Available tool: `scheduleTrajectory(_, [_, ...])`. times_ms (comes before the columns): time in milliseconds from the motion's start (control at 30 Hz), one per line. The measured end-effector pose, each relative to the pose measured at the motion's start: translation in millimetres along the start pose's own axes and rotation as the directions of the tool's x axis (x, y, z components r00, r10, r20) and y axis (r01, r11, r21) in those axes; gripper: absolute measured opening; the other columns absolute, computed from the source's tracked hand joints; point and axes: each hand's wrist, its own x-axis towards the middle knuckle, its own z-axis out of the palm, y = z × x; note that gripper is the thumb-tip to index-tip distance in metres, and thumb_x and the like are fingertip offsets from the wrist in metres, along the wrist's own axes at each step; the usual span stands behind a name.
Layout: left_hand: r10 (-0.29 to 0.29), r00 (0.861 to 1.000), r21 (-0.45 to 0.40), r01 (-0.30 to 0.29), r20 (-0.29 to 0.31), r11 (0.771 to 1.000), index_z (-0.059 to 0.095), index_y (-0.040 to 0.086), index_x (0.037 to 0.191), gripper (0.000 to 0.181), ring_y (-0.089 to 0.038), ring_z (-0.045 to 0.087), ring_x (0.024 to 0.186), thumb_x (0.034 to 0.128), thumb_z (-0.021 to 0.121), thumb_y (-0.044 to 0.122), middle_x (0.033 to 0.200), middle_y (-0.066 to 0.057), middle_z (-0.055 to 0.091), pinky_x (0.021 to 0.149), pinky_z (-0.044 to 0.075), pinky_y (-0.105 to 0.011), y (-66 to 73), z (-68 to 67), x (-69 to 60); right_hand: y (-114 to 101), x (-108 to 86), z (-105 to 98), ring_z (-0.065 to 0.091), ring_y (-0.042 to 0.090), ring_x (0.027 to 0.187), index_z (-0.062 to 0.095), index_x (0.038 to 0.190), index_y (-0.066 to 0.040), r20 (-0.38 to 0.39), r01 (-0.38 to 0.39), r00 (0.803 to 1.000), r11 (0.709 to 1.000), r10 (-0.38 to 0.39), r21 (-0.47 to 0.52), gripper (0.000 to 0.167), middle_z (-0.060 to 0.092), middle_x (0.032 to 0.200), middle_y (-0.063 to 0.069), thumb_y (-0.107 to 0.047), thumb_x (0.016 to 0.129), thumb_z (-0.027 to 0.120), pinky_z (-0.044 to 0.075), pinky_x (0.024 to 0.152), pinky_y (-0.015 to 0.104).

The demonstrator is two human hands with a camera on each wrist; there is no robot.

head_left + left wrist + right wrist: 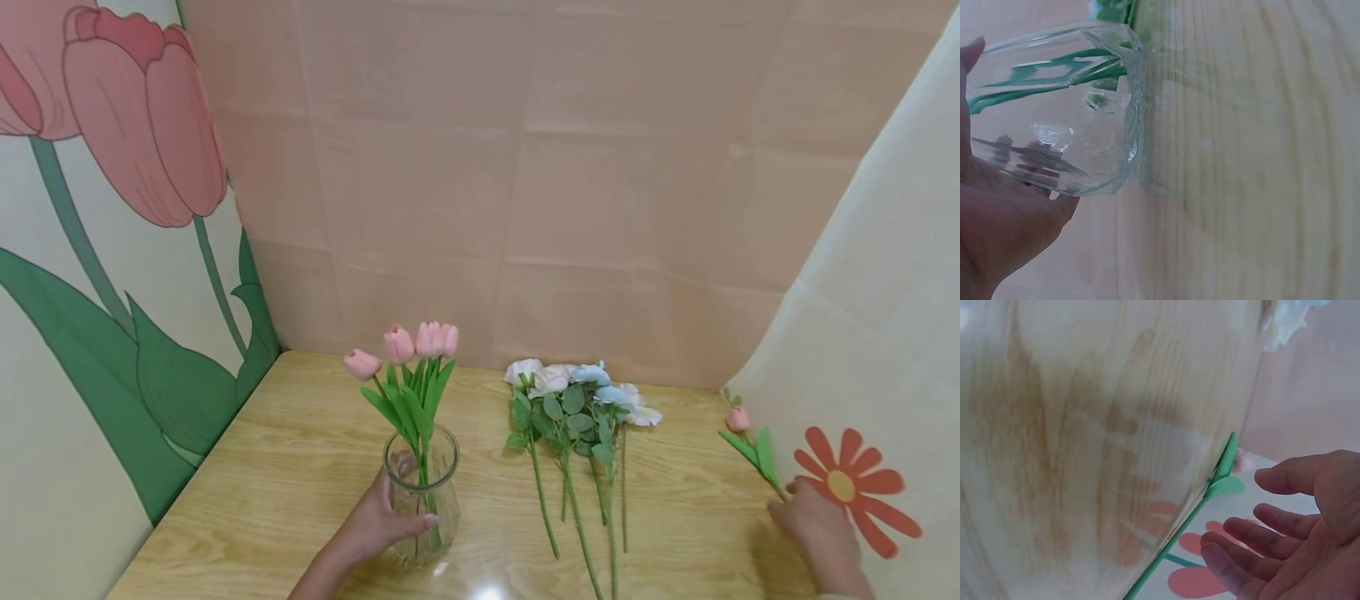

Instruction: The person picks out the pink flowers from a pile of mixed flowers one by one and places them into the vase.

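Clear glass vase (447, 521) stands upright on the table, with several pink tulips (433, 340) and their green leaves and stems inside. My left hand (378, 518) grips its side, thumb across the front and fingers round the far side; the left wrist view shows the glass against the palm. Over at the right edge, a single pink tulip (763, 457) lies on the wood by the side wall. Beside its stem (1175, 534) is my right hand (1291, 531), fingers spread and apart from it in the right wrist view.
Several white and pale blue flowers (570, 408) with long green stems lie in a bunch between the hands. A wood-grain table (285, 467) meets a pinkish backdrop (525, 208) behind. Printed sheets with a large tulip (150, 117) and a red flower (840, 483) bound both sides.
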Motion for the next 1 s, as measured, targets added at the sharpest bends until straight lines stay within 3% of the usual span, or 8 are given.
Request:
scheduleTrajectory(233, [0.004,1.000,0.012,-0.004,0.008,1.000,0.015,0.013,0.162,0.114,-0.047,0.020,0.150,0.0767,0.089,0.027,0.163,-0.022,0.028,0.116,0.013,-0.071,-2.7,0.1,0.2,8,3.0,6,0.056,0.041,0.087,0.042,0.129,0.018,0.005,-0.057,0.998,0.998,0.057,-0.009,0.061,0.055,0.110,0.038,-0.026,0.091,0.060,0.049,0.077,0.054])
scheduleTrajectory(633, [0.007,1.000,0.018,-0.007,0.011,1.000,0.016,0.008,0.161,0.112,-0.047,0.020,0.150,0.0770,0.088,0.028,0.162,-0.021,0.028,0.116,0.014,-0.071,-1.5,-0.5,0.7,11,8.6,9,0.056,0.045,0.093,0.042,0.128,0.020,0.024,-0.101,0.994,0.994,0.102,-0.039,0.059,0.054,0.112,0.039,-0.024,0.093,0.059,0.049,0.085,0.059])
scheduleTrajectory(1000, [-0.001,1.000,0.047,0.001,0.008,0.999,0.020,0.008,0.160,0.109,-0.049,0.021,0.149,0.0772,0.088,0.030,0.162,-0.020,0.029,0.115,0.018,-0.071,-0.7,1.0,0.1,15,10.8,11,0.051,0.040,0.088,0.042,0.127,0.021,0.067,-0.152,0.986,0.987,0.155,-0.043,0.055,0.058,0.101,0.033,-0.019,0.094,0.059,0.050,0.081,0.054])
